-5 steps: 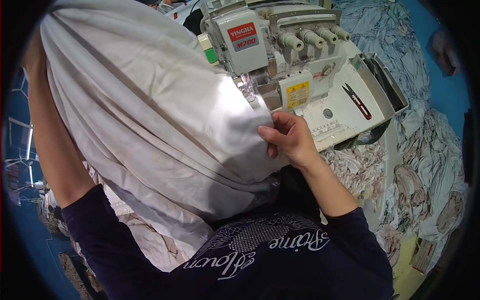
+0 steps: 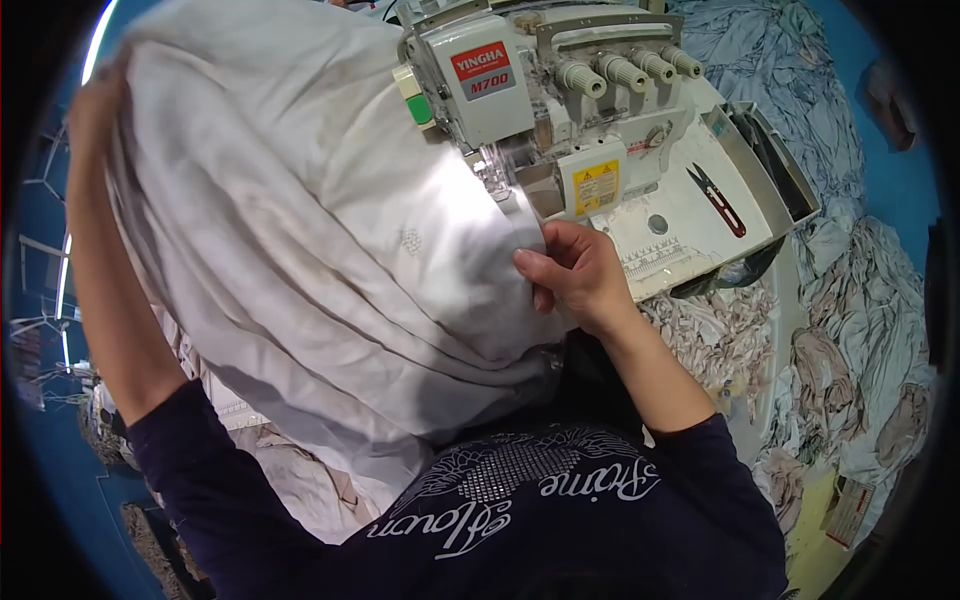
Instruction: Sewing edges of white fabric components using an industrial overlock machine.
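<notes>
A large white cloth [image 2: 300, 200] spreads in folds from the far left across to the sewing machine and down over my lap. Its right edge lies under the lit presser foot [image 2: 492, 180] of a white overlock sewing machine [image 2: 500, 110]. Just below the foot, my right hand [image 2: 590, 275] pinches that edge between thumb and fingers. My left arm reaches far out to the upper left, where my left hand [image 2: 97, 112] grips the cloth's outer edge and holds it raised. Its fingertips are partly hidden by the cloth.
Dark red thread snips [image 2: 718, 203] lie on the machine's white bed [image 2: 690, 240], right of the needle area. A tray [image 2: 775, 165] is fixed beside them. Heaps of pale crumpled cloth [image 2: 850, 330] fill the right side, with fabric scraps [image 2: 715, 335] under the bed.
My left hand has come a little to the right and downward, and the cloth between my hands hangs looser with shifted folds. My right hand is nearly still at the edge.
</notes>
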`<state>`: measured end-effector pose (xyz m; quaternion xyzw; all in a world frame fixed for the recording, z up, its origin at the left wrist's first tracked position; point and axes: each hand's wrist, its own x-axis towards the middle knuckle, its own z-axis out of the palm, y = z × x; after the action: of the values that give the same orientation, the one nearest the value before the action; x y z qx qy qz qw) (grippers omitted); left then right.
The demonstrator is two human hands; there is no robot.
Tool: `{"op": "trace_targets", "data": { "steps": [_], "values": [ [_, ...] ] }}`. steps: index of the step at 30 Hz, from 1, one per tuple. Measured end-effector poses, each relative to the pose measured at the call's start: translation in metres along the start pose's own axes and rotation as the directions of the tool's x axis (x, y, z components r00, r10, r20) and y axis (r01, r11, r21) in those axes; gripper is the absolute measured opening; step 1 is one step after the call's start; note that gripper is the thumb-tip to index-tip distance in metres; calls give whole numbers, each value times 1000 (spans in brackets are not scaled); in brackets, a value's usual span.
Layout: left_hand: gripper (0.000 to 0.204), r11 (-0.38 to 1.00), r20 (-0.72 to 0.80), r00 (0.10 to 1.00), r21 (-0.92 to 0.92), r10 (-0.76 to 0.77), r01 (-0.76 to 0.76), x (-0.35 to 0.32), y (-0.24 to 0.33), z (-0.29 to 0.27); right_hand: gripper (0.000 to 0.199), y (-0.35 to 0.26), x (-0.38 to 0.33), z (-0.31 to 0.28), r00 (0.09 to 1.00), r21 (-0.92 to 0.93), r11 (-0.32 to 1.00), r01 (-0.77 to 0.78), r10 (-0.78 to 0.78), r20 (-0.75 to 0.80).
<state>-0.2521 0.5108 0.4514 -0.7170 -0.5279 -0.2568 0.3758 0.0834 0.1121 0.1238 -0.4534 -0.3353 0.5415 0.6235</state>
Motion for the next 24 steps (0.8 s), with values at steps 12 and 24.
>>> {"op": "trace_targets", "data": {
  "steps": [12,24],
  "values": [
    [15,821,445,886,-549,129,156,-415,187,-75,13,0,1,-6,1000,-55,998,17,-18,-10],
    [12,316,-183,790,-949,-585,15,-265,159,-87,13,4,0,-7,1000,-1,1000,21,-21,-3]
  ]
}}
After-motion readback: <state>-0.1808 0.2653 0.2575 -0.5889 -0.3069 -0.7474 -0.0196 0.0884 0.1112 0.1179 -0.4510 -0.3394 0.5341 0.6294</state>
